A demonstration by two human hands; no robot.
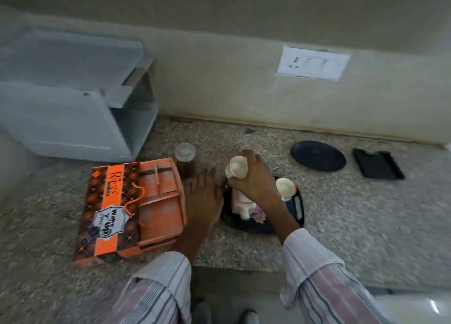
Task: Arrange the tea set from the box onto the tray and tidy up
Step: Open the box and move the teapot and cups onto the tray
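An orange patterned box [114,216] lies open on the speckled counter, its orange divided insert [161,201] showing bare compartments. Right of it is a black tray [299,209] holding a white packet [240,205], a small purple item [259,215] and one upright white cup [284,187]. My right hand [253,177] grips a second white cup [237,167], tilted, just above the tray's far left corner. My left hand [203,196] rests flat between box and tray, fingers together, holding nothing.
A lidded jar [185,157] stands behind the box. A round black plate [318,155] and a black rectangular tray [378,163] lie at the right. A grey tiered rack [80,99] fills the left corner. A wall socket [312,63] is above. The counter's front edge is near me.
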